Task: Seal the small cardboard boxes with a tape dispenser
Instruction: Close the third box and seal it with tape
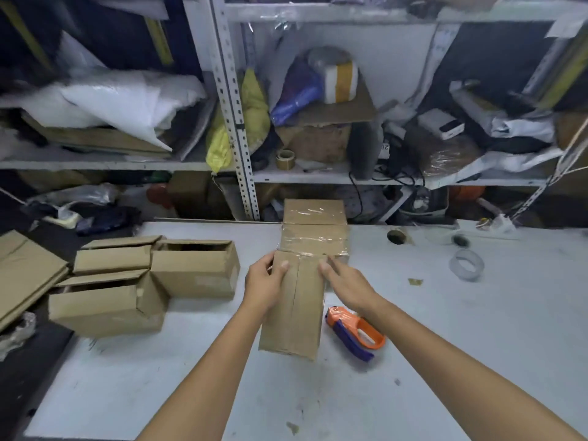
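At a cluttered packing bench, a person's two bare hands rest on a small cardboard box [294, 308] standing near the middle of the pale table [477, 345]. The left hand [265, 286] curls around the box's upper left edge, thumb on top, gripping it; the right hand [345, 283] lies with fingers loosely spread, fingertips touching the top right of the box, closed around nothing. The box's centre flap seam is bare of tape along the near part. Directly behind it, touching, stand two taped boxes [314, 229] (clear tape glints across their tops). An orange and blue tape dispenser [354, 332] lies on the table just right of the box, below the right wrist. To the left, three open boxes [143, 281] sit grouped together. A clear tape roll [466, 265] lies farther right.
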### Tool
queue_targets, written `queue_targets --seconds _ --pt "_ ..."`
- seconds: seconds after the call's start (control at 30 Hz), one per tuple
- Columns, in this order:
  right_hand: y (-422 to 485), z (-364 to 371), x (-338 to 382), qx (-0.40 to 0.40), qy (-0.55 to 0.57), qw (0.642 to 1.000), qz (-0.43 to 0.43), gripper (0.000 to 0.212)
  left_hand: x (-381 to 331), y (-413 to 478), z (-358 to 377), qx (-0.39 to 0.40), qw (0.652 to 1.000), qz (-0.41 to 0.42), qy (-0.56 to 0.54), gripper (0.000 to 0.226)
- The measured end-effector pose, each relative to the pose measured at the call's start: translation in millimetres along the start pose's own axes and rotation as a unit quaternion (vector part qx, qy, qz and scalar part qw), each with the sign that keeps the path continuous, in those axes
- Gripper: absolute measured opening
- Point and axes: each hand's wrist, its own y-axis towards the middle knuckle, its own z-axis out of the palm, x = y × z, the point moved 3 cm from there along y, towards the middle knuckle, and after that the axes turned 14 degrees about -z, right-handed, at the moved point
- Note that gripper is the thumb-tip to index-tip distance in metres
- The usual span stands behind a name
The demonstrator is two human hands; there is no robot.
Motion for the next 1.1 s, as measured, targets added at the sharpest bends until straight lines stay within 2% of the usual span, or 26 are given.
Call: queue_targets --seconds 0.1,0.23,0.3,0.47,0.57,0.67,0.8,0.97,1.1 --pt "14.1 -2.0 32.6 -0.029 0.061 0.997 -0.041 0.056 -30.2 -9.6 -6.2 -0.004 0.999 0.036 -0.016 0.026" --pt "28.2 -15.9 44.2 -0.013 0.076 0.994 -0.082 0.094 -57.6 -24.4 -26.0 0.000 0.998 0.044 -0.049 0.040" --pt "32.8 -24.9 49.3 -0.015 0.090 0.990 -0.104 0.103 -71.8 -32.0 -33.2 0.000 0.998 0.048 -0.047 0.044" --pt "19.0 -42.9 89.6 -0.012 0.082 0.986 -0.147 0.070 -102.5 -37.1 -38.9 -0.002 0.998 0.062 -0.003 0.067" --pt "20.8 -48.9 92.7 -0.012 0.065 0.984 -0.169 0.070 -105.9 -38.3 -36.0 -0.015 0.998 0.055 -0.005 0.064" --pt "20.9 -53.8 94.6 -0.015 0.071 0.985 -0.154 0.073 -103.8 -39.6 -31.9 -0.015 0.998 0.051 -0.015 0.058" --pt "21.9 -59.8 94.3 -0.052 0.073 0.985 -0.147 0.056 -105.7 -46.7 -20.3 -0.017 0.998 0.062 -0.014 0.056" --pt "24.2 -62.9 91.7 -0.072 0.117 0.982 -0.132 0.049 -106.6 -52.0 -13.2 -0.014 0.997 0.068 -0.025 0.061" --pt "19.7 -59.9 93.9 -0.079 0.151 0.974 -0.149 0.043 -106.5 -47.1 -11.5 0.005 0.998 0.043 -0.052 0.079"
